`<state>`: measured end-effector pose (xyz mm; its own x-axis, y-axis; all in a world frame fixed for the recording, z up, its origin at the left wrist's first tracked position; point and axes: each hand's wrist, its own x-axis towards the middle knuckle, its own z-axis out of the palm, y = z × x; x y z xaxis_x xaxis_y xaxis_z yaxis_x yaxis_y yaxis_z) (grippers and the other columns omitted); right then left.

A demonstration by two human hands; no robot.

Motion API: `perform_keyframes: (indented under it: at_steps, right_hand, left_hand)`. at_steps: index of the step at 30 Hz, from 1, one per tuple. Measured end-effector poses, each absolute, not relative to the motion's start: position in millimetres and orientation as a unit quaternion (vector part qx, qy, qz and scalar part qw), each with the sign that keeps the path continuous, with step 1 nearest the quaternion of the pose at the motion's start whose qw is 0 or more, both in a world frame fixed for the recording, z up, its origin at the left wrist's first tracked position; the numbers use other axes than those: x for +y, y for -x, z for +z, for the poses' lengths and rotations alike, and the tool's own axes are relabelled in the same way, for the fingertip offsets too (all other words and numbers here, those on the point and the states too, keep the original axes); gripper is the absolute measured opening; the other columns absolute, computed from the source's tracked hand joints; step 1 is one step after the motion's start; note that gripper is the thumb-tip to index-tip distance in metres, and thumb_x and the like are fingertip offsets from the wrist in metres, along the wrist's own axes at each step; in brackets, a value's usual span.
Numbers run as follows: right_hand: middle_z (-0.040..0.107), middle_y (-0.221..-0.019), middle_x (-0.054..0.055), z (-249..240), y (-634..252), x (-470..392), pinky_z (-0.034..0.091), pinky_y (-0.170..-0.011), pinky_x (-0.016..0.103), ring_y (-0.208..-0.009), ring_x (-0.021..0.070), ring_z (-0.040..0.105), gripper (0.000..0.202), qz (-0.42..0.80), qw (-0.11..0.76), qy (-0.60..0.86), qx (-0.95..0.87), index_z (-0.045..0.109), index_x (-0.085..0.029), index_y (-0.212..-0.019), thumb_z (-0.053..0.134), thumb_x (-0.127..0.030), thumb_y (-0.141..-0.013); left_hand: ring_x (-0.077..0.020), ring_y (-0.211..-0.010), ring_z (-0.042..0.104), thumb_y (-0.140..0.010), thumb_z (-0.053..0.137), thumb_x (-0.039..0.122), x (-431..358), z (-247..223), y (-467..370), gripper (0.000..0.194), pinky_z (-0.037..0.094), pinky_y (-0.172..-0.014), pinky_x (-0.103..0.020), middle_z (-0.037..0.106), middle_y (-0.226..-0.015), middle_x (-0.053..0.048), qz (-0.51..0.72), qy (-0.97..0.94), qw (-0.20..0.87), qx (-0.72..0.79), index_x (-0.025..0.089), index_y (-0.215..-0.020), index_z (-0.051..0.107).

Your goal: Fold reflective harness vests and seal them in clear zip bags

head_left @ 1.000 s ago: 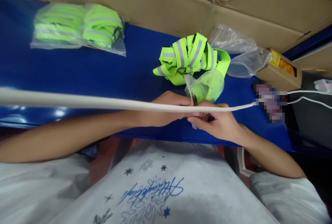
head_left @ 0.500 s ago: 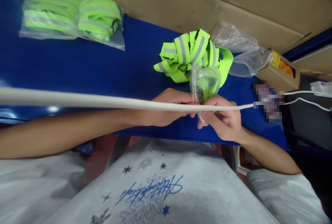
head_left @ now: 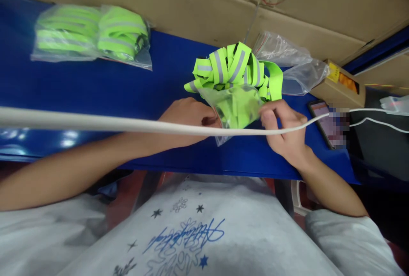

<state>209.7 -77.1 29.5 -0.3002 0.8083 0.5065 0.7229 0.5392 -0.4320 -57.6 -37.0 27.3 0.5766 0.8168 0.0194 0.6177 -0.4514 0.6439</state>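
Observation:
A clear zip bag (head_left: 241, 107) with a rolled yellow-green reflective strap inside is held over the blue table. My left hand (head_left: 187, 116) is closed on the bag's zip edge, fingers partly hidden behind it. Against the bag's right end, the fingertips of my right hand (head_left: 286, 133) are curled in a pinch; the exact contact is blurred. Just behind the bag lies a loose pile of yellow-green straps (head_left: 230, 65) with grey reflective stripes. A white cable (head_left: 134, 126) crosses in front of both hands.
Two packed bags of straps (head_left: 89, 33) lie at the back left of the blue table (head_left: 166, 63). Clear plastic bags (head_left: 284, 50) and a small cardboard box (head_left: 343, 84) stand at the back right. A phone (head_left: 322, 122) lies right of my right hand. Cardboard (head_left: 204, 7) lines the back.
My hands have moved apart, the left one leftward and the right one to the bag's other end. The bag has turned from upright to sideways. The view has shifted slightly.

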Motion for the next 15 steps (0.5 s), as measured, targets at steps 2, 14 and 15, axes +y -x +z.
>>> perform_keyframes:
  at_steps: [2, 14, 15]
  right_hand:
    - [0.074, -0.092, 0.007, 24, -215, -64, 0.052, -0.070, 0.033, -0.074, 0.0185, 0.068, 0.024, 0.037, 0.335, 0.538, -0.773, 0.066, -0.022, -0.104, 0.051, -0.040, -0.108]
    - [0.055, -0.061, -0.004, 4, -227, -42, 0.040, -0.051, 0.028, -0.051, 0.0122, 0.051, 0.044, 0.200, 0.397, 0.576, -0.686, 0.054, -0.025, -0.083, 0.061, -0.065, -0.099]
    - [0.055, -0.061, -0.005, 6, -225, -43, 0.041, -0.048, 0.028, -0.049, 0.0122, 0.052, 0.044, 0.233, 0.425, 0.567, -0.666, 0.053, -0.026, -0.085, 0.064, -0.067, -0.097]
  left_hand:
    - [-0.0121, -0.054, 0.035, -0.089, 0.062, 0.030, -35, 28, 63, 0.031, 0.016, -0.056, -0.031, 0.051, -0.058, 0.000, 0.153, -0.855, 0.161, 0.469, 0.018, -0.061, 0.057]
    - [-0.0204, -0.068, 0.063, -0.101, 0.056, 0.040, -23, 24, 64, 0.036, 0.037, -0.062, -0.027, 0.073, -0.081, -0.006, 0.134, -0.843, 0.234, 0.466, 0.017, -0.123, 0.073]
    - [-0.0194, -0.065, 0.062, -0.100, 0.057, 0.039, -21, 24, 64, 0.039, 0.037, -0.061, -0.027, 0.071, -0.077, -0.005, 0.149, -0.825, 0.278, 0.469, 0.015, -0.128, 0.070]
